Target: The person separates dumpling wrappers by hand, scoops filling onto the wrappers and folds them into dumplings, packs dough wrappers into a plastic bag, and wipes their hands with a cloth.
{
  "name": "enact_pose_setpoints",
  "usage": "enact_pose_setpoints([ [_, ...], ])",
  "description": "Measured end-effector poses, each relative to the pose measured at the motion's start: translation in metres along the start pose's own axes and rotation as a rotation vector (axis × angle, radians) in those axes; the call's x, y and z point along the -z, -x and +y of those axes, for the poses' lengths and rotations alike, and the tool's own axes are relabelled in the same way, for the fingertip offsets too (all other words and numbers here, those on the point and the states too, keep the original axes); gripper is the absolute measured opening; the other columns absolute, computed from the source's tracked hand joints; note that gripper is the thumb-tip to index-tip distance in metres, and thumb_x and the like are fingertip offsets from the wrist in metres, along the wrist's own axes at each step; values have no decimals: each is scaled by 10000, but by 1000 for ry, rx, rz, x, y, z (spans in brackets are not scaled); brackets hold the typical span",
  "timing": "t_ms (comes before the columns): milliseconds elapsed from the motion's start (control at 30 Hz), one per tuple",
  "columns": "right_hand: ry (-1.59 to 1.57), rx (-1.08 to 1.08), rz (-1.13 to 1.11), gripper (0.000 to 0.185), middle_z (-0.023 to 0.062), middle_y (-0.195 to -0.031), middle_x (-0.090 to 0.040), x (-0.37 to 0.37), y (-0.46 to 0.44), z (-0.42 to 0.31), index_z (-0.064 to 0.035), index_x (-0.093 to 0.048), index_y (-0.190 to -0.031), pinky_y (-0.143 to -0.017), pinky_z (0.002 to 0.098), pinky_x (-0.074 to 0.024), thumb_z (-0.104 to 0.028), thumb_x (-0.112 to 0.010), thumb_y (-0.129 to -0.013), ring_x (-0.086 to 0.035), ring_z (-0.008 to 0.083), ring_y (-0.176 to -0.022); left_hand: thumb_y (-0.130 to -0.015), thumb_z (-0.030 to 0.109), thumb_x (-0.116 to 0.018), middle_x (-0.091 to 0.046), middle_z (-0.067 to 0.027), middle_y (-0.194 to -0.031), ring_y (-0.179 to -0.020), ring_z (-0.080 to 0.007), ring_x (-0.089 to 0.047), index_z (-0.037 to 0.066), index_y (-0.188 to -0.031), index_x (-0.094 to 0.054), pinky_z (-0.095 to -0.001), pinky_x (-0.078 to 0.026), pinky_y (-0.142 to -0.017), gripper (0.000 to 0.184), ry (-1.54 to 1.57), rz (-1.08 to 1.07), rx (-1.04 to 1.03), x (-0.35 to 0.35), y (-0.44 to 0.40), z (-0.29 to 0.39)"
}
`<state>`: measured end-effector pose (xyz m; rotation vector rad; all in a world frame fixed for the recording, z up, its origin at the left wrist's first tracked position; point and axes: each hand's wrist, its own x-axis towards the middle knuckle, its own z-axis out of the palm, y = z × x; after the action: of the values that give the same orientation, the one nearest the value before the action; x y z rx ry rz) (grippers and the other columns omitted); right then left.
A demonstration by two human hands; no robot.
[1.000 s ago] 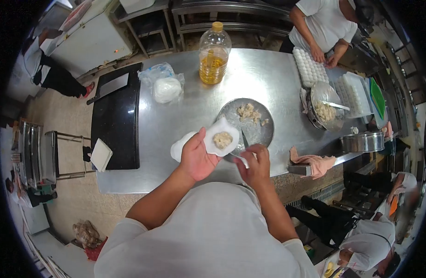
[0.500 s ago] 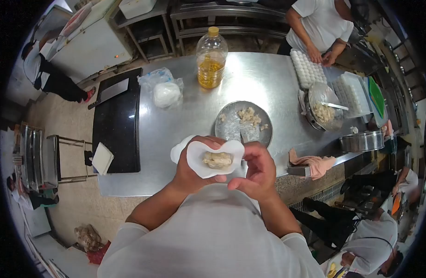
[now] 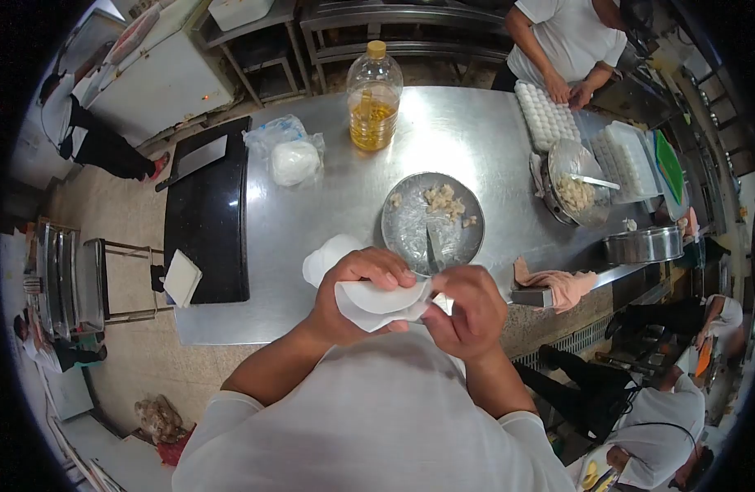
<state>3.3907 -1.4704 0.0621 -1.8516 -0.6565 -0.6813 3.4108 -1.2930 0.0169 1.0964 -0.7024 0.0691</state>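
Observation:
A round white dumpling wrapper [image 3: 377, 302] is folded over in my left hand [image 3: 336, 307], whose fingers curl around it from the left. The fold hides the filling inside. My right hand [image 3: 476, 316], slightly blurred, pinches the wrapper's right end between thumb and fingers. More white wrappers [image 3: 326, 257] lie on the table just beyond my left hand. Past both hands stands a round metal dish [image 3: 387, 221] with pale chunky filling [image 3: 444, 201] at its far side. A flat metal blade [image 3: 434, 250] rests inside that dish.
On the steel table [image 3: 303, 230] stand an oil bottle [image 3: 373, 107] and a bagged white lump [image 3: 295, 162]. A cleaver [image 3: 198, 160] lies on the black board [image 3: 209, 221]. At right are a filling bowl [image 3: 578, 193], dumpling trays [image 3: 548, 115] and a pink cloth [image 3: 558, 285]. A co-worker [image 3: 566, 45] handles dumplings.
The wrapper, spread flat with its filling showing, is now folded over. My right hand has closed from a loose, open shape onto the wrapper's right end.

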Motion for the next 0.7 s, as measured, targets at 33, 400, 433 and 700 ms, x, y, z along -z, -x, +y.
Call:
enact_pose_setpoints([
  [33, -3, -48, 50, 197, 124, -812, -624, -1, -4, -4, -9, -643, -851, -548, 305, -511, 31, -738, -684, -639, 239, -661, -676, 97, -885, -631, -100, -1059, -1016, -242, -613, 95, -1050, -544, -385, -499, -893, 506, 21, 10, 19, 0, 0, 0],
  [400, 43, 115, -99, 273, 134, -884, -634, 3, -4, 6, 12, -652, -958, -571, 313, -532, 25, -740, -700, -650, 244, -697, -765, 127, -816, -625, -129, -1033, -990, -242, -609, 52, -1027, -617, -355, -492, -854, 338, -344, -102, 59, 5, -12, 15],
  [433, 24, 83, -110, 271, 134, -878, -634, 3, -4, 6, 11, -652, -956, -572, 314, -535, 29, -737, -699, -653, 246, -704, -771, 136, -812, -623, -130, -1030, -983, -237, -606, 52, -1028, -620, -350, -493, -847, 332, -350, -94, 37, 4, -12, 13],
  [700, 61, 93, -105, 249, 129, -908, -633, 3, -5, 4, 1, -646, -937, -581, 315, -541, 22, -729, -703, -659, 245, -726, -778, 131, -805, -603, -124, -996, -937, -235, -594, 55, -1023, -606, -334, -492, -810, 325, -398, -71, 7, 6, -10, 11],
])
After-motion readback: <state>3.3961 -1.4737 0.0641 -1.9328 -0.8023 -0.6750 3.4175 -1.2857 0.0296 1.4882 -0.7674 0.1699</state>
